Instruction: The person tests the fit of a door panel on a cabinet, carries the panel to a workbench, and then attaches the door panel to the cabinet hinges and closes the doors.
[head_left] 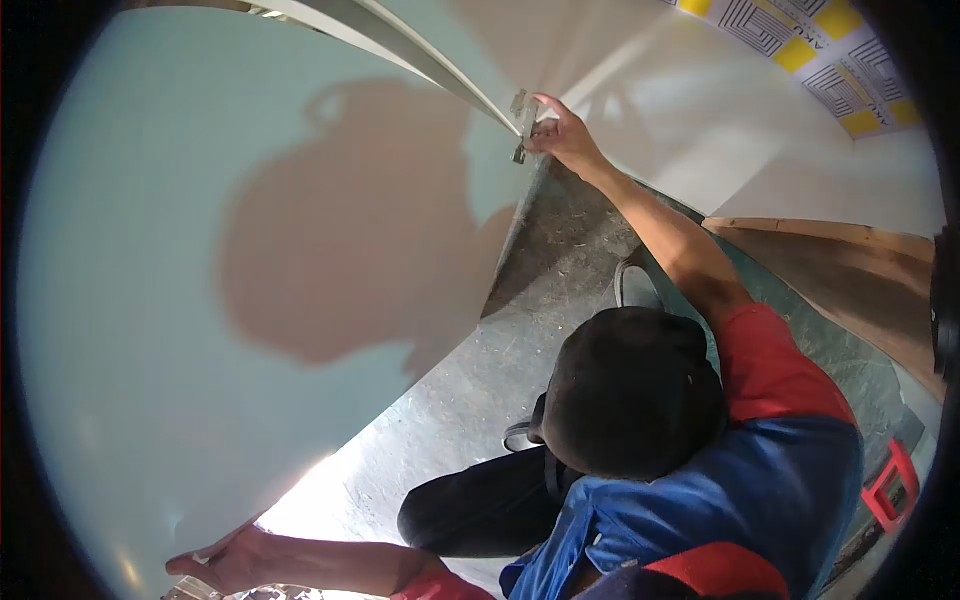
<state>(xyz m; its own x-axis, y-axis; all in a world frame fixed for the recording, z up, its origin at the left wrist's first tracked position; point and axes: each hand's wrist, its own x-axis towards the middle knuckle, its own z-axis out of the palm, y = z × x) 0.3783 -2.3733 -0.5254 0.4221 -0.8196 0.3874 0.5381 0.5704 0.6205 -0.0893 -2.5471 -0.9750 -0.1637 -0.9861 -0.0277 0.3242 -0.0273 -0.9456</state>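
Neither my left hand nor my right hand shows. A crouching co-worker in a black cap (638, 395) and a blue shirt (730, 490) with red sleeves reaches along a large pale panel (120, 250). The co-worker's upper hand (562, 138) touches small metal hardware (519, 152) at the panel's edge, beside a long pale strip (400, 45). The co-worker's lower hand (232, 562) is at the panel's near edge, at bottom left. A rounded head-like shadow falls across the panel.
Grey floor (440, 420) lies between the panel and the co-worker. A wooden-edged board (830, 232) stands at right. Below it is a red handle-like object (892, 485). Yellow-and-white printed sheeting (800, 55) covers part of the upper right.
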